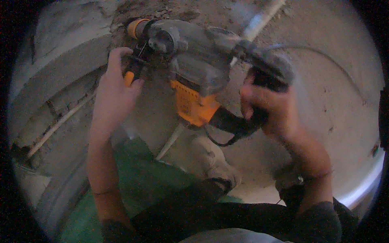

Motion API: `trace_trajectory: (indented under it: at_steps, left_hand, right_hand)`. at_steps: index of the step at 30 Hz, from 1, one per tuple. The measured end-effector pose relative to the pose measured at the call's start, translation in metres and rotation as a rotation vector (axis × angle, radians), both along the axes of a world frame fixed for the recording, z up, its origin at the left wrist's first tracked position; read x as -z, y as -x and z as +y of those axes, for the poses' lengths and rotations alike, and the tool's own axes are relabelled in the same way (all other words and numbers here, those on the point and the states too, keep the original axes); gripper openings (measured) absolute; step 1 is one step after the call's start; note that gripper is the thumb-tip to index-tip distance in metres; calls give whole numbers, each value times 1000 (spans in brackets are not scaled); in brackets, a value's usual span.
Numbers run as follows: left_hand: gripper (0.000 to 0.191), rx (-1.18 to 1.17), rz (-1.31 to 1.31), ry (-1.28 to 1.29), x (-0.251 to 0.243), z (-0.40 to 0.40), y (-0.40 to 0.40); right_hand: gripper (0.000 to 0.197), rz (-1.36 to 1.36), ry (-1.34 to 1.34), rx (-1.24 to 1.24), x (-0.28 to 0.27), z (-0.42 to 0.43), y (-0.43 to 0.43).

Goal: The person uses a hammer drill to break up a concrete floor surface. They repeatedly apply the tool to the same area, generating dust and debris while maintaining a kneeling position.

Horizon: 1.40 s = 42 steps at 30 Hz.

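Observation:
A rotary hammer (200, 57) with a dusty grey body and a yellow motor housing (196, 104) spans the upper middle of the view. Its chuck end, ringed by a yellow collar (133, 29), points to the upper left. My left hand (117, 85) is wrapped around the black and orange side handle (129, 78) near the chuck. At the back of the tool, my right hand (270, 106) grips the dark rear handle (270, 79). Motion blurs that hand, so whether a finger presses the trigger cannot be seen. No bit shows clearly.
Loose dirt (164, 9) lies beyond the tool. A pale pole (264, 19) runs behind it, and a cable (328, 57) curves across the dusty floor at right. A recess in the left wall holds a thin rod (60, 129). Green cloth (136, 164) covers the lower left.

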State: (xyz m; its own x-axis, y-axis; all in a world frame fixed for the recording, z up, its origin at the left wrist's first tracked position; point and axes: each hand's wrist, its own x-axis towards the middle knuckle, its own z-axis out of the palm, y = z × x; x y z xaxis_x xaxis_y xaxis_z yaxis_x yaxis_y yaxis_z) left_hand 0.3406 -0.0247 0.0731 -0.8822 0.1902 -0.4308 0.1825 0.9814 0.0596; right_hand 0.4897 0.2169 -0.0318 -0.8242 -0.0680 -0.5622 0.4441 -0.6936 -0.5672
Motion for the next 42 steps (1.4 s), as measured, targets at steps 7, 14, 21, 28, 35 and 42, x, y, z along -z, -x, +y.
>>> trace_trajectory:
  at_steps: [7,14,21,28,35,42]
  left_hand:
    - [52,51,47,-150,22,5,-11]
    - [44,-111,79,-124,9,54,-57]
    - [47,-184,33,-285,10,53,38]
    - [49,-227,62,-280,2,30,78]
    - [40,-127,43,-217,3,18,92]
    - [36,-230,-183,6,-9,29,114]
  right_hand:
    - [34,-39,-112,1,-8,13,-35]
    - [39,60,-142,-64,-37,73,-53]
    - [30,182,-346,-187,-34,82,66]
    - [43,-25,-31,-298,-92,89,140]
    - [33,148,-185,-201,-62,49,112]
    - [25,64,-84,-62,-66,26,93]
